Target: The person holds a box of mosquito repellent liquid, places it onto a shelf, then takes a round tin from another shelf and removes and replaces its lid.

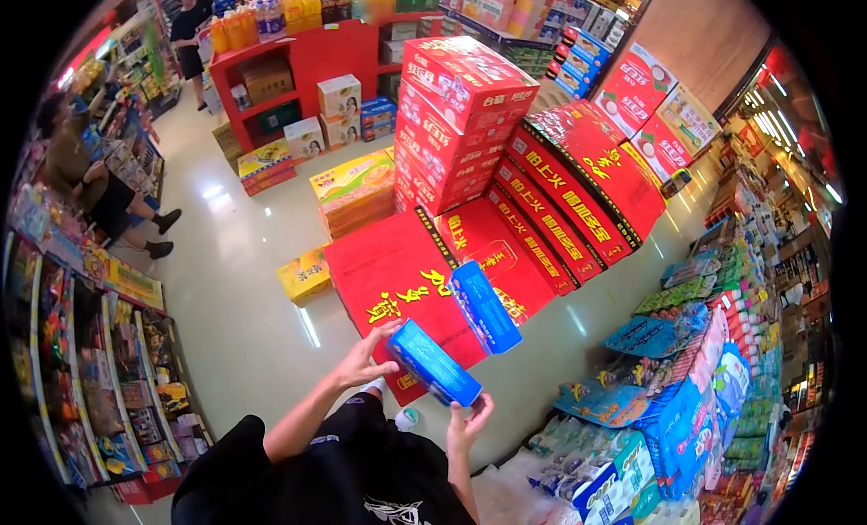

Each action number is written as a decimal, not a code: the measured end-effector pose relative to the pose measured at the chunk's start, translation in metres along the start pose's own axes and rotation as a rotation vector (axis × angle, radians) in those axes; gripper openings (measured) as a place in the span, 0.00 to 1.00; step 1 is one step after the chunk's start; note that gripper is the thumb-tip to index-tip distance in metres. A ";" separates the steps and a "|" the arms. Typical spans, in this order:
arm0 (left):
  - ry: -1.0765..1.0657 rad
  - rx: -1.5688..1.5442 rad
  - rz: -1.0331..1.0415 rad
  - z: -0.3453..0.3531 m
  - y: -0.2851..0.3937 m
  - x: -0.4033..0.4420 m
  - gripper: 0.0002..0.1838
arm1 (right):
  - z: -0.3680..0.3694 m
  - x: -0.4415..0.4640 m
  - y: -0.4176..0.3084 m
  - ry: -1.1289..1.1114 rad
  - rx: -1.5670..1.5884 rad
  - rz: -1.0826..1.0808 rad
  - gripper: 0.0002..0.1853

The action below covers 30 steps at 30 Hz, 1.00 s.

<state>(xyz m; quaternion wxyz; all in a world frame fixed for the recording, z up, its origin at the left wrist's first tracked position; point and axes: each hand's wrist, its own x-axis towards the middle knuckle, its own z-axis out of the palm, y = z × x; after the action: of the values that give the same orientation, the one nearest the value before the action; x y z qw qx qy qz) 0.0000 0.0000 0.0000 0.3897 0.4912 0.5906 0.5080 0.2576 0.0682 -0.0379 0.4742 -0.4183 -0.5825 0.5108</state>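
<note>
A blue box (433, 362) is tilted in front of me, above the red cartons. My left hand (363, 361) is at its left end, fingers along the edge and thumb apart below. At the lower right corner, my right hand (468, 420) grips the same box. A second blue box (486, 306) rests on the red cartons just beyond. Under both boxes is a large red carton (384, 268) with yellow lettering.
Red cartons (564, 191) and a tall stack of red-and-white boxes (465, 119) stand ahead. Yellow boxes (352, 191) sit on the floor beside them. Packed goods (686, 417) line the right, shelves (117, 371) the left. One person (99, 191) sits left; another (188, 37) stands farther back.
</note>
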 end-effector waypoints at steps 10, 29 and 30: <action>-0.117 -0.143 0.546 -0.035 0.155 -0.014 0.70 | -0.004 0.056 -0.202 -0.102 0.046 -0.075 0.23; 0.490 -0.598 0.681 0.032 0.246 -0.076 0.63 | -0.026 -0.004 -0.295 -0.308 0.413 -0.249 0.73; 0.491 -0.593 0.671 0.033 0.247 -0.078 0.61 | -0.037 0.005 -0.248 -0.348 0.449 -0.330 0.72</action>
<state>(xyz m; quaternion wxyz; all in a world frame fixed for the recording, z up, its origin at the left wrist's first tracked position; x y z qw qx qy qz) 0.0943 -0.0689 0.2332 0.1773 0.3883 0.3049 0.8514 0.2926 0.0487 0.2100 0.5241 -0.1097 -0.5878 0.6064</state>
